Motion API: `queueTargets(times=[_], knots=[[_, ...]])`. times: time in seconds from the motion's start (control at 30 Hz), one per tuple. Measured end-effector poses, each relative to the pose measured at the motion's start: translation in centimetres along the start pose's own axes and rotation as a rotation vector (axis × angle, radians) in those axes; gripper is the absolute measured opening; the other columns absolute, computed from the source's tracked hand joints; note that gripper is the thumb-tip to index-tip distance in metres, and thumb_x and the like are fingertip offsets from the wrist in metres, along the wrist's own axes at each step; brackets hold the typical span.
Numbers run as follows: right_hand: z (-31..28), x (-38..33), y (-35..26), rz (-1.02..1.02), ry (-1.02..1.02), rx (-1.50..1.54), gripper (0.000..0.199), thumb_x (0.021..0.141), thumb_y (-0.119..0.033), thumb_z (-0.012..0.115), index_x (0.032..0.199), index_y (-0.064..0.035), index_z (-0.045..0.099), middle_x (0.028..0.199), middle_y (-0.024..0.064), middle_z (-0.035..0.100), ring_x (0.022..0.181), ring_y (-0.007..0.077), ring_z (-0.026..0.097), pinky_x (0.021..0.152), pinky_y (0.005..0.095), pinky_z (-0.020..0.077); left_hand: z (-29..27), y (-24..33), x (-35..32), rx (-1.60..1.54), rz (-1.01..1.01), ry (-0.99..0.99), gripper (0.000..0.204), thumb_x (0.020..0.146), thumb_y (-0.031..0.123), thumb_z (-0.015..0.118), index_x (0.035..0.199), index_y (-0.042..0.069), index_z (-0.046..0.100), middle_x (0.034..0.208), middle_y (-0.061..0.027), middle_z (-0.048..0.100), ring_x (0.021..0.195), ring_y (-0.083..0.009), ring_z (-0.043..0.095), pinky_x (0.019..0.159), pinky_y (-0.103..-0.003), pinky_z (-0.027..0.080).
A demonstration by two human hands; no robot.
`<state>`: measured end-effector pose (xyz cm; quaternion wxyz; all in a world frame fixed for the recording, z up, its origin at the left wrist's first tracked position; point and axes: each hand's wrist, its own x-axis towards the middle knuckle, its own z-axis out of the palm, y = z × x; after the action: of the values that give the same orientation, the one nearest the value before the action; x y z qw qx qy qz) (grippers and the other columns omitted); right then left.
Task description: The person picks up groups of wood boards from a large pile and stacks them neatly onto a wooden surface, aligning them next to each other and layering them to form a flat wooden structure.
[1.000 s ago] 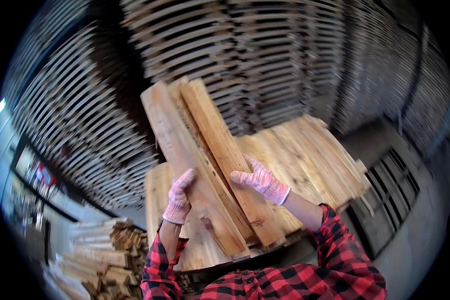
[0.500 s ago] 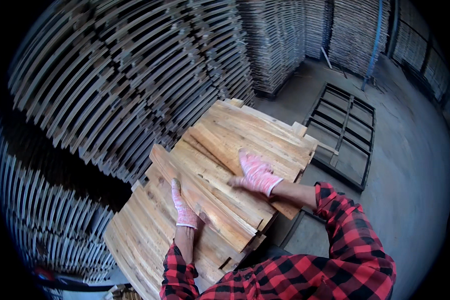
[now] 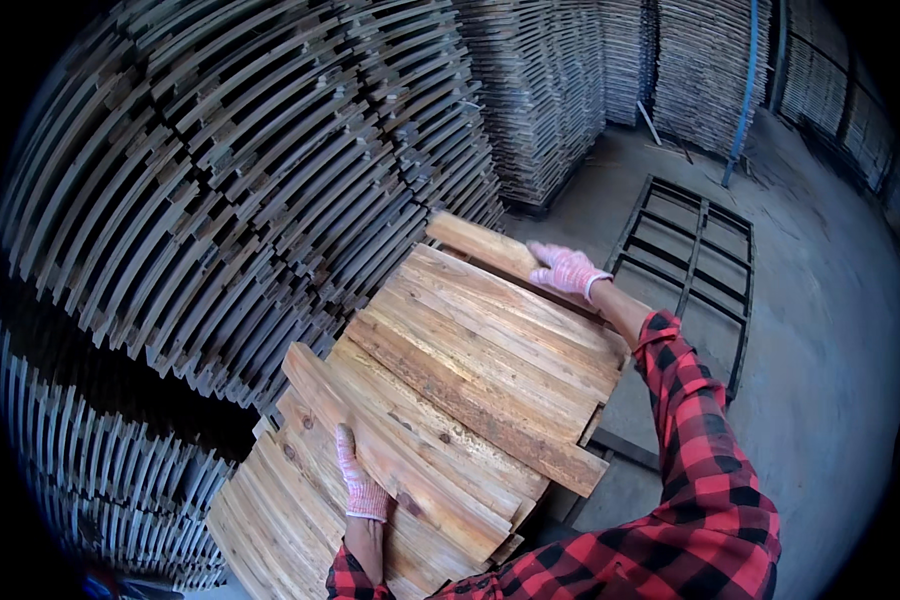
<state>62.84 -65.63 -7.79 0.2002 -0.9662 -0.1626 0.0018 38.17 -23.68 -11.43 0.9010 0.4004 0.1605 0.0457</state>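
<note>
Pale wooden boards (image 3: 490, 330) lie side by side in a broad layer on a stack in front of me. My left hand (image 3: 363, 490), in a pink-and-white knit glove, grips the near edge of a tilted board (image 3: 345, 415); its thumb points up along the wood and its other fingers are hidden. My right hand (image 3: 567, 270), gloved the same way, is stretched to the far side of the stack. It is closed around a separate board (image 3: 478, 243) there, just beyond the layer, with its fingertips partly hidden.
Tall racks of stacked wooden slats (image 3: 270, 180) rise close on the left, and more slat stacks (image 3: 540, 90) stand behind. On the concrete floor (image 3: 810, 330) to the right lies a dark metal frame (image 3: 698, 240). A blue post (image 3: 745, 100) stands at the back.
My right hand has moved from the middle of the layer to the far edge, where it holds a board. A slanting board in the middle now lies flatter. My left hand keeps its grip.
</note>
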Motion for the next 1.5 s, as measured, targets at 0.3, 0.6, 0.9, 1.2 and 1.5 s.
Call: queueTargets(times=[0.3, 0.6, 0.9, 1.2, 1.5], knots=[[3.1, -0.3, -6.8, -0.014, 0.042, -0.158, 0.071, 0.092, -0.049, 0.062, 0.144, -0.0048, 0.043, 0.123, 0.0243, 0.063, 0.114, 0.042, 0.059, 0.094, 0.0497, 0.0498, -2.4, 0.7, -0.2, -0.157, -0.122, -0.351, 0.099, 0.085, 0.08, 0.052, 0.146, 0.003, 0.045, 0.14, -0.0179, 0.056, 0.123, -0.033, 0.058, 0.105, -0.047, 0.048], [8.5, -7.3, -22.7, -0.078, -0.175, 0.012, 0.093, 0.073, -0.056, 0.078, 0.149, -0.0134, 0.046, 0.121, 0.026, 0.059, 0.118, 0.043, 0.055, 0.097, 0.0473, 0.0488, -3.7, 5.2, -1.5, -0.11, -0.16, -0.012, 0.086, 0.086, 0.072, 0.061, 0.138, 0.004, 0.053, 0.122, -0.0156, 0.066, 0.106, -0.0304, 0.067, 0.094, -0.047, 0.056], [6.2, -8.6, -35.8, -0.306, -0.456, 0.5, 0.118, 0.074, -0.07, 0.077, 0.16, -0.0089, 0.023, 0.148, 0.0279, 0.047, 0.136, 0.0352, 0.05, 0.112, 0.0396, 0.041, -1.5, 3.5, -3.1, -0.088, 0.129, 0.185, 0.069, 0.091, 0.043, 0.074, 0.142, 0.007, 0.045, 0.121, -0.0113, 0.065, 0.105, -0.025, 0.067, 0.088, -0.041, 0.059], [1.7, -8.5, -36.6, -0.469, -0.446, 0.852, 0.122, 0.063, -0.035, 0.09, 0.159, -0.0092, 0.02, 0.133, 0.0246, 0.059, 0.117, 0.0329, 0.062, 0.103, 0.037, 0.0485, -1.4, 14.1, -10.6, 0.144, 0.158, 0.055, 0.061, 0.092, 0.038, 0.072, 0.134, 0.0, 0.051, 0.119, -0.0191, 0.064, 0.102, -0.0321, 0.068, 0.092, -0.046, 0.058], [-6.6, -6.5, -22.2, -0.406, -0.529, -0.136, 0.108, 0.053, -0.031, 0.088, 0.147, -0.0037, 0.043, 0.129, 0.0226, 0.063, 0.12, 0.0327, 0.061, 0.103, 0.0374, 0.0478, -11.2, 24.1, -20.1, 0.764, -0.37, -0.097, 0.081, 0.081, 0.04, 0.08, 0.142, -0.001, 0.047, 0.126, -0.017, 0.059, 0.107, -0.0305, 0.067, 0.089, -0.047, 0.059]])
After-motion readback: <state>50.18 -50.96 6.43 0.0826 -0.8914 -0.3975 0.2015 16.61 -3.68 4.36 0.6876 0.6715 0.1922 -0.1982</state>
